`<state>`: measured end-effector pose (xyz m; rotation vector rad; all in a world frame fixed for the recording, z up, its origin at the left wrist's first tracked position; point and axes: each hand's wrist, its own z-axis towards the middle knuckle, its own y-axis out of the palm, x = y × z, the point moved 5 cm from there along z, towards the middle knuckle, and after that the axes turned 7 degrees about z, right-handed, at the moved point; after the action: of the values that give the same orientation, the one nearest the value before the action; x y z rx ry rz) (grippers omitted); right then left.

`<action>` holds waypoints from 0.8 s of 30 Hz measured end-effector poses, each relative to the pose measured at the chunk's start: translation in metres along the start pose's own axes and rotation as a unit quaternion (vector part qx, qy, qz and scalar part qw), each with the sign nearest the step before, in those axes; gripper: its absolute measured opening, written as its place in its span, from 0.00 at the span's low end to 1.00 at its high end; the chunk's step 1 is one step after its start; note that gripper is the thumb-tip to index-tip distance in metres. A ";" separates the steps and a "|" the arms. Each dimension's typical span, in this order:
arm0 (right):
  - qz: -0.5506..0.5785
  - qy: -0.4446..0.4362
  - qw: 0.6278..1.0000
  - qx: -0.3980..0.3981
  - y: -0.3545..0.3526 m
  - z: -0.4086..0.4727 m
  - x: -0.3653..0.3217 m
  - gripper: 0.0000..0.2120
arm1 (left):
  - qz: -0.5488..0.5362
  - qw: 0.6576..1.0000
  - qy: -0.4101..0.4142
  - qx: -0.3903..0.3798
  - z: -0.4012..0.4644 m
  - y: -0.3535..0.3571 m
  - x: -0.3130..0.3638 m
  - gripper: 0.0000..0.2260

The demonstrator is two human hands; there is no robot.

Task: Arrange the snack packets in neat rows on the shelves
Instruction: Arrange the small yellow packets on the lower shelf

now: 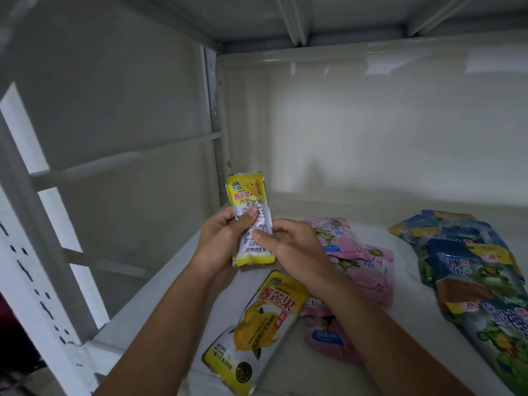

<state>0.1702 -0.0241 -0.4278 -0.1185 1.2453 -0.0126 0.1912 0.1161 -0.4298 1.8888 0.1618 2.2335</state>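
A yellow mango snack packet (247, 195) is held upright above the shelf, its back label facing me. My left hand (220, 241) grips its lower left side with the thumb across the label. My right hand (288, 247) pinches its lower right edge. A second yellow mango packet (257, 332) lies flat on the white shelf (160, 304) below my forearms. Several pink peach packets (368, 270) lie overlapping in a loose line behind my right wrist. Several blue-green packets (468, 270) lie overlapping at the right.
The shelf's white back wall (371, 132) and left side frame (211, 115) close the space. The shelf above (314, 15) is close overhead. A perforated upright post (37, 295) stands at the near left.
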 end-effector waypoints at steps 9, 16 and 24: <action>0.033 0.013 0.999 0.014 -0.004 0.004 0.007 0.05 | -0.041 0.999 -0.023 -0.006 0.001 0.003 -0.002 0.17; 0.020 -0.025 0.999 -0.014 0.002 -0.001 -0.004 0.04 | -0.047 0.999 0.010 0.012 0.000 -0.003 0.003 0.18; -0.017 0.019 1.000 -0.014 -0.001 0.000 -0.001 0.03 | -0.007 1.000 -0.027 0.010 0.003 -0.003 -0.006 0.14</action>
<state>0.1700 -0.0246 -0.4271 -0.1630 1.2821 -0.0270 0.1955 0.1178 -0.4354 1.9493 0.1894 2.1771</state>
